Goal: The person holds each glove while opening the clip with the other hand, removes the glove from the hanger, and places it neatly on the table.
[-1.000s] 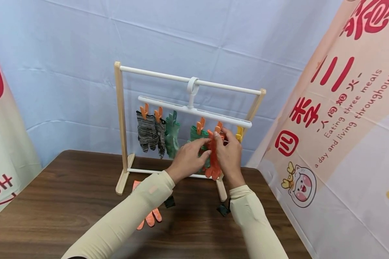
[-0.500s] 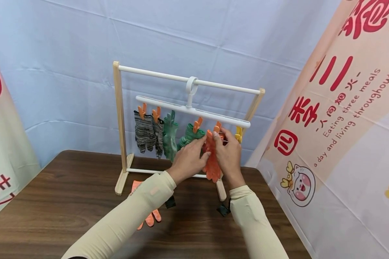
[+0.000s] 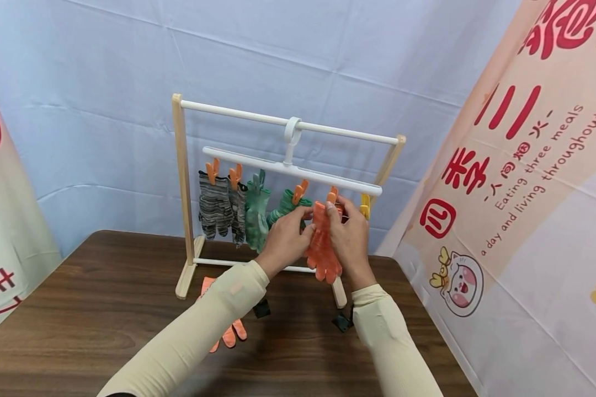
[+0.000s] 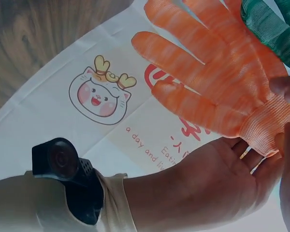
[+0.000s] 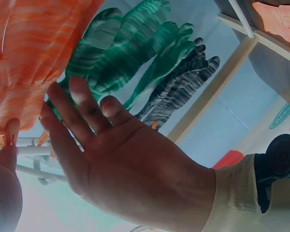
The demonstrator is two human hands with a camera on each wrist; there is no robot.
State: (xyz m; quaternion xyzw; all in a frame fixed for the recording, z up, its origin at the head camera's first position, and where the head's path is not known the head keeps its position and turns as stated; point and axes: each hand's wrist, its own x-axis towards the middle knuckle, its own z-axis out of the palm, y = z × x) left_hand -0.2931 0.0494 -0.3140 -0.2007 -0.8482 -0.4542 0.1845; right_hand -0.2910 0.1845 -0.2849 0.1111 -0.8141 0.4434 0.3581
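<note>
An orange knit glove (image 3: 324, 248) hangs fingers down between my hands, just under an orange clothespin (image 3: 333, 194) on the white hanger (image 3: 258, 160). My right hand (image 3: 350, 234) grips its cuff (image 4: 268, 128), with the thumb (image 5: 9, 145) lying on the knit. My left hand (image 3: 287, 237) pinches the glove's left edge near the cuff. Whether the clothespin bites the cuff is hidden by the right hand. Beside the left hand, a green glove (image 3: 282, 209) dangles tilted from another orange clothespin (image 3: 300, 191).
Further left hang another green glove (image 3: 256, 212) and grey striped gloves (image 3: 214, 204). A yellow clothespin (image 3: 365, 205) is at the hanger's right end. The wooden rack (image 3: 181, 165) stands on a brown table (image 3: 104, 292), where a second orange glove (image 3: 234, 331) lies under the left forearm.
The orange glove has shifted slightly left and turned its broad side to the head view. The left hand has drawn a little left, and the hanger and its other gloves have slid left.
</note>
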